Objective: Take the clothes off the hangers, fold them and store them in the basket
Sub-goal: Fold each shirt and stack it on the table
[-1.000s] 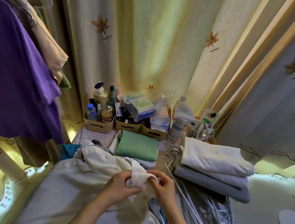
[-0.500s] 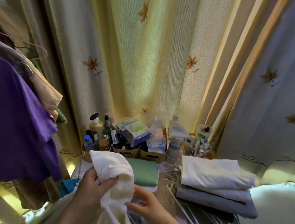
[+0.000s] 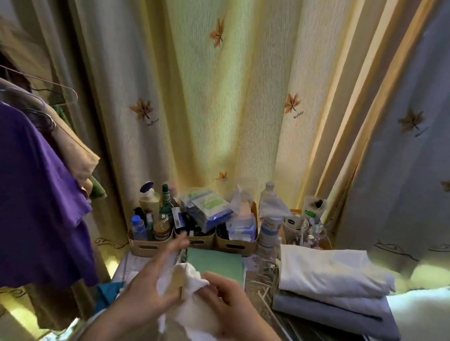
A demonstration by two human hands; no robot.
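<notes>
A: Step?
B: Folding. Right hand (image 3: 231, 304) pinches the white garment (image 3: 191, 275), bunched between both hands. Left hand (image 3: 151, 286) has straight, spread fingers and is blurred.
A: Next?
B: Probably flatten it and square the fold. Purple shirt (image 3: 23, 193) hangs to the left.

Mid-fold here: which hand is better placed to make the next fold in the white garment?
Left, probably. The left hand is open, fingers straight beside the white garment, while the right hand pinches its bunched end and anchors it.

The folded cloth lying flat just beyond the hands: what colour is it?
The flat folded cloth is plain green, clearest in the head view.
</notes>
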